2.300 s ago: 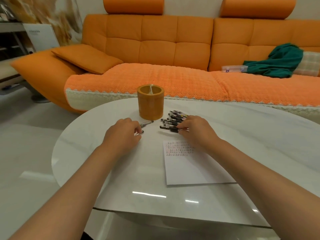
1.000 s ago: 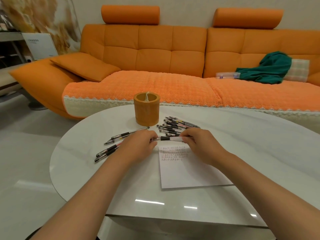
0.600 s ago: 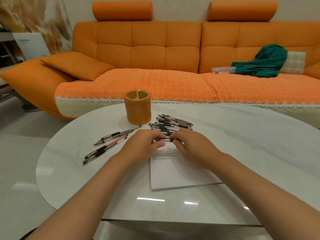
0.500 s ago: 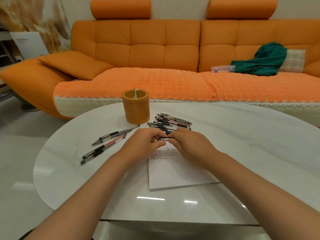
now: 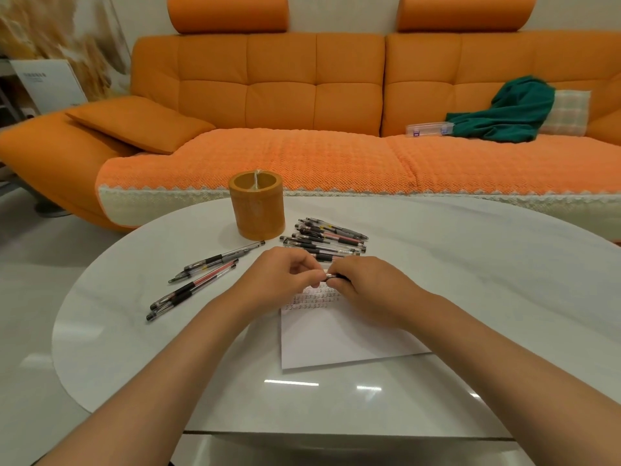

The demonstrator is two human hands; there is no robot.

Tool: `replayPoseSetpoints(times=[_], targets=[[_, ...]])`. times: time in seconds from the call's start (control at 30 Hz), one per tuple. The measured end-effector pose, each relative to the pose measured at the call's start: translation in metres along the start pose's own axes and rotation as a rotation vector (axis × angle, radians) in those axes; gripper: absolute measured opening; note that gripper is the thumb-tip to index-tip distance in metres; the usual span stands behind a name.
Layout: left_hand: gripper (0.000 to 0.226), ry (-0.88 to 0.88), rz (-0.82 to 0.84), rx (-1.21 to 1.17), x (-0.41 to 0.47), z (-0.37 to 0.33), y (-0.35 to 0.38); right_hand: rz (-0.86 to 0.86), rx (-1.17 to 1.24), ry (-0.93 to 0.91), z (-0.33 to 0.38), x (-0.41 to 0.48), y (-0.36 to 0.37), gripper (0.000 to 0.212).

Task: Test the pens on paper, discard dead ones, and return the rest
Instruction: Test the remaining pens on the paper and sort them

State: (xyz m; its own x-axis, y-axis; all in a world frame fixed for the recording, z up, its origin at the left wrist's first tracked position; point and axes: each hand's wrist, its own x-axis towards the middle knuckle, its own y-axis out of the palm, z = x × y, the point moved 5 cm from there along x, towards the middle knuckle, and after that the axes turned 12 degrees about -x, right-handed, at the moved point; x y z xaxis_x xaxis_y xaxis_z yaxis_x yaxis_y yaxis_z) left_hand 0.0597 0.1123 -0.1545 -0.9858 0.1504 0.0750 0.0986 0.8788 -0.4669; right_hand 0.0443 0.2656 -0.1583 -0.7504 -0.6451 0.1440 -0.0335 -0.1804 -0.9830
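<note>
Above the paper (image 5: 339, 334), both hands (image 5: 322, 280) are clamping one pen (image 5: 331, 276), probably uncapping; a slipping cap could be rolling off the counter (image 5: 470, 297).

An orange tufted sofa (image 5: 316, 85) fills the far side of the room, beyond the hands, with two cylindrical headrests (image 5: 228, 11) along its top and a textured orange seat cover (image 5: 302, 159) edged in cream lace. Far left of the hands a loose orange cushion (image 5: 137, 122) leans on the chaise end. Far right, a green blanket (image 5: 504, 112) is heaped against a plaid pillow (image 5: 571, 112), a clear plastic case (image 5: 428, 129) just beside it. The glossy white oval table (image 5: 470, 280) reflects ceiling lights. Pale floor (image 5: 30, 264) lies left; a white panel (image 5: 47, 84), perhaps a sign, stands by the wall.
</note>
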Motion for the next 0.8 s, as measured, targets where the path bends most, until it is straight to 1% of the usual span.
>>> replayPoseSetpoints(times=[0.07, 0.2, 0.33, 0.43, 0.57, 0.63, 0.73, 0.8], targets=[[0.004, 0.007, 0.007, 0.020, -0.001, 0.000, 0.002, 0.005, -0.041, -0.014, 0.000, -0.001, 0.001, 0.023], [0.004, 0.017, 0.008, 0.053, -0.001, 0.000, 0.005, -0.071, -0.165, -0.025, -0.001, -0.001, -0.002, 0.023], [0.004, 0.011, 0.002, 0.038, -0.001, 0.000, 0.000, -0.093, -0.212, 0.004, -0.002, -0.001, -0.005, 0.026], [0.004, 0.011, 0.015, 0.078, -0.002, 0.001, -0.003, -0.035, -0.153, 0.030, -0.003, 0.001, -0.003, 0.027], [0.004, -0.008, -0.007, 0.161, -0.002, 0.003, -0.010, 0.011, -0.093, 0.061, -0.004, -0.002, 0.000, 0.044], [0.005, -0.023, -0.019, 0.204, -0.002, 0.005, -0.014, -0.001, 0.009, 0.054, -0.005, -0.006, 0.000, 0.038], [0.004, -0.050, 0.006, 0.254, -0.001, 0.008, -0.013, -0.040, 0.194, 0.057, -0.008, -0.007, -0.003, 0.028], [0.006, -0.064, 0.029, 0.288, -0.001, 0.009, -0.011, -0.077, 0.315, 0.085, -0.012, -0.005, -0.005, 0.031]])
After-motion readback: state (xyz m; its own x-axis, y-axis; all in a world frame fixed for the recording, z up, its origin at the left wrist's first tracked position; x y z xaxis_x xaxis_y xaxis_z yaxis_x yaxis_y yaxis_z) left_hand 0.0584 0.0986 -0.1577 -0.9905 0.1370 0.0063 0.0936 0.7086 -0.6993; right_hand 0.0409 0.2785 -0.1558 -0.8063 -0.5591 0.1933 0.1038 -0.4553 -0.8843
